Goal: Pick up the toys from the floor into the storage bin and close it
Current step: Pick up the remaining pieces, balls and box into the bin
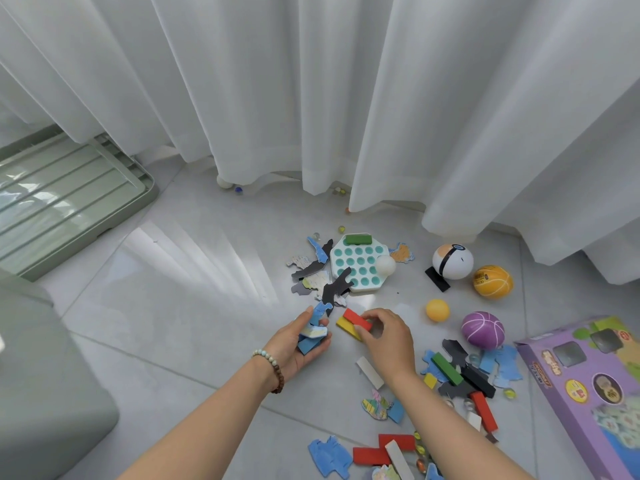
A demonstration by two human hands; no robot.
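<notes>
**Gathering step: both hands fill with toys, nothing binned from this handful yet.**

The left hand (298, 344) lies palm-up, fingers curled round a loose stack of blue puzzle pieces (313, 332). The right hand (388, 337) pinches a red block (356, 319) that lies on a yellow block (346, 327); whether they have left the floor (180, 306) I cannot tell. Next, I judge, comes a swing to the grey-green storage bin (41, 375) at near left, well apart, with the stack kept level. Its ribbed lid (69, 199) lies off at far left, so closing comes last. Many toys remain on the pale tiled floor: a pop-board (360, 265), a purple ball (483, 330), an orange ball (492, 281), and more blocks and pieces at near right beside a purple box (588, 386). White curtains (346, 98) hang along the far side, with marbles at the hem.
</notes>
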